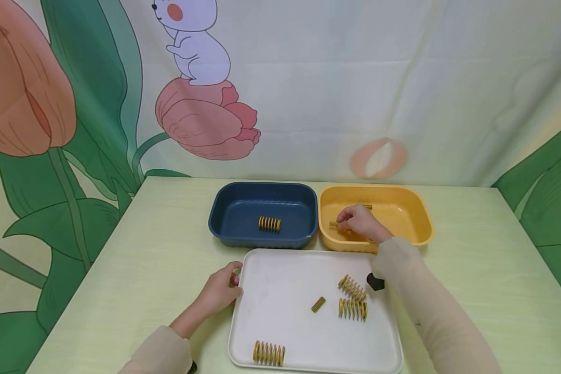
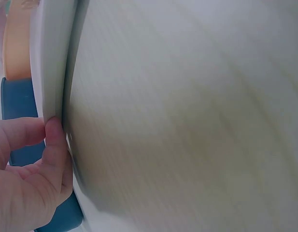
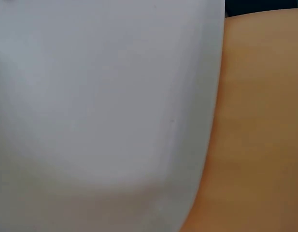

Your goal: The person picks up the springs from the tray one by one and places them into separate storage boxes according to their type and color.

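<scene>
My left hand pinches the left rim of the white tray; in the left wrist view, thumb and fingertips meet on that rim. My right hand reaches into the yellow bin, fingertips pinching a small coil spring low over its floor. Part of that spring is hidden by the fingers. Another small spring lies behind the hand in the same bin. On the tray are a small spring and large gold springs, one of them near the front edge.
A dark blue bin stands left of the yellow one, with a large spring inside. Both bins sit just behind the tray on a pale green table. A printed curtain hangs behind the table.
</scene>
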Demonstrator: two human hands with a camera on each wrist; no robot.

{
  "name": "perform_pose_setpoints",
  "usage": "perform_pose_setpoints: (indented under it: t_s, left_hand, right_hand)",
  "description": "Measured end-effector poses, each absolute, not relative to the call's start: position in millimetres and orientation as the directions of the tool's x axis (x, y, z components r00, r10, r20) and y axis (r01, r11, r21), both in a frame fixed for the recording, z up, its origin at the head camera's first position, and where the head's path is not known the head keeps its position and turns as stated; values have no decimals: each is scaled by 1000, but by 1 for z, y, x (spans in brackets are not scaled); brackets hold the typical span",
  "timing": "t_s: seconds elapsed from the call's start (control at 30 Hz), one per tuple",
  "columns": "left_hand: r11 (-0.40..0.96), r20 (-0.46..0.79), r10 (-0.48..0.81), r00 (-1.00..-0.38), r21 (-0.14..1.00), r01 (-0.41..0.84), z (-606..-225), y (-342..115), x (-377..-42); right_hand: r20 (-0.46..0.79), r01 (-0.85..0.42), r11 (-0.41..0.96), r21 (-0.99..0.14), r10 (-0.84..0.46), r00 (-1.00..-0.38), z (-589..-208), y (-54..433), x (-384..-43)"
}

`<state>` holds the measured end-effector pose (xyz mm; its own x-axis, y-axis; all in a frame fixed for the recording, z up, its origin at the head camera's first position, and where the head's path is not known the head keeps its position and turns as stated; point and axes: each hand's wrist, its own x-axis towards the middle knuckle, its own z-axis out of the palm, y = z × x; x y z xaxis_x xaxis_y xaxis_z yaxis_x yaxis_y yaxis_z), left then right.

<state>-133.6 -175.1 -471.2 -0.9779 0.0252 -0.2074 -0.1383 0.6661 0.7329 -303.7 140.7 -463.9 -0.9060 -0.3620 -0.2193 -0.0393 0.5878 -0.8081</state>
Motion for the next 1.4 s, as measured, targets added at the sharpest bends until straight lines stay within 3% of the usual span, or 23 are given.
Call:
perform_pose_setpoints:
  t_s: [0.97, 1.4]
  left_hand:
    - [681, -191, 32, -981, 723, -118, -470, -175, -132]
    - [684, -199, 27, -980, 718, -127, -469, -175, -133]
  right_hand:
    - [-240, -75, 715, -695, -329, -913, -467, 139, -304]
    - [-199, -91, 620, -779, -381, -903, -456, 145, -301]
